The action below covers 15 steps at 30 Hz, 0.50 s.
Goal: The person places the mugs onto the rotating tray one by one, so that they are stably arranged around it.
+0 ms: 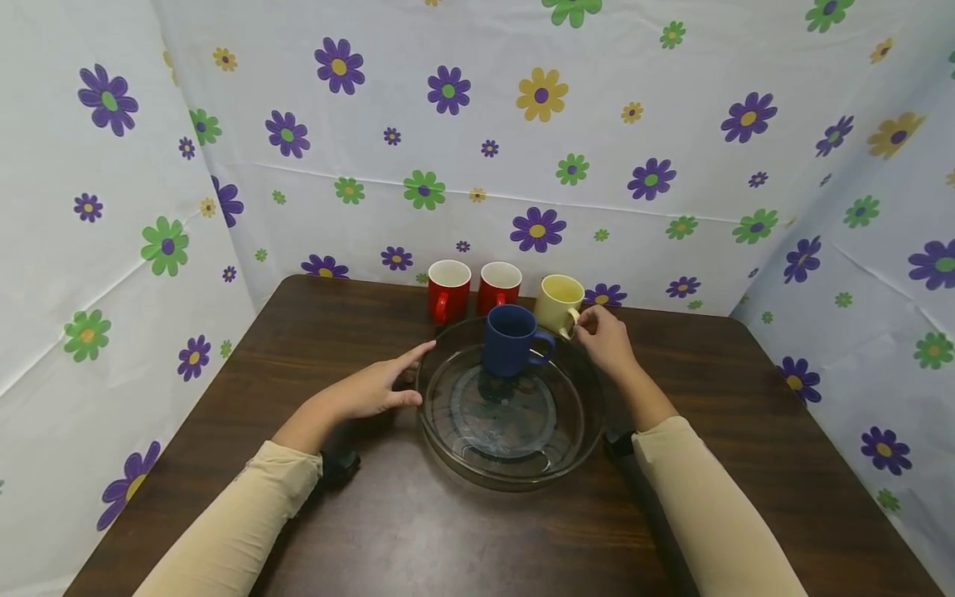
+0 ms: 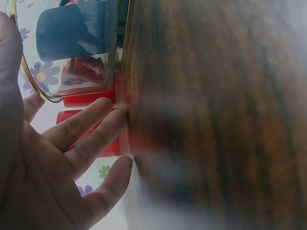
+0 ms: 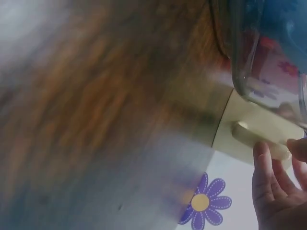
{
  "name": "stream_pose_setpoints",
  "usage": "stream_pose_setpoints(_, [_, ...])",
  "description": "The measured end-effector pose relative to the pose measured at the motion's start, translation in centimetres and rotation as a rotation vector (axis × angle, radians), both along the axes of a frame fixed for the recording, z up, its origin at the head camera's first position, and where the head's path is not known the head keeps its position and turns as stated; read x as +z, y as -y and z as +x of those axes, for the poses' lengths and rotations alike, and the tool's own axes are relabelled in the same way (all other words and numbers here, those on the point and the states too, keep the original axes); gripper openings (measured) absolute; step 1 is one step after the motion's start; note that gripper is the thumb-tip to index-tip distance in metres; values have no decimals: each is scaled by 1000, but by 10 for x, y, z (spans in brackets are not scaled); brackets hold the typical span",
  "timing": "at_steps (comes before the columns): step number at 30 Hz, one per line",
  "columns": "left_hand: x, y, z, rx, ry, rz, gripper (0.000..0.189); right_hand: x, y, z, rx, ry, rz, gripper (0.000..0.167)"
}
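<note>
Yellow mug stands near the far edge of the wood-grain table, its curved handle pinched by the right hand; the left hand spreads wide at the round, smoky glass dish, its palm showing only in the left-wrist view; a blue mug stands inside.

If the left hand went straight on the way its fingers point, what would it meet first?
Most likely the glass bowl: the left hand has thumb and index fingertips right at the bowl's side, though whether they touch is unclear.
</note>
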State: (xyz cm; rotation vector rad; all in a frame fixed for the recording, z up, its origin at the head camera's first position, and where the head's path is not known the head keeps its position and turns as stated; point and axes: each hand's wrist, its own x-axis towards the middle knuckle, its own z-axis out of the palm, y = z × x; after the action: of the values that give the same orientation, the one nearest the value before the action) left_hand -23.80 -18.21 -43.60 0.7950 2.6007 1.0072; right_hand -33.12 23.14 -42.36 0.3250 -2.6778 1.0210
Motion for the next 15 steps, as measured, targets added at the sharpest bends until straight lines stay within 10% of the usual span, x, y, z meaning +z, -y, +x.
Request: stream_pose_setpoints(15, [-1,0,3,13,4,-10,93,-4,6,-13,-97,117,17,29])
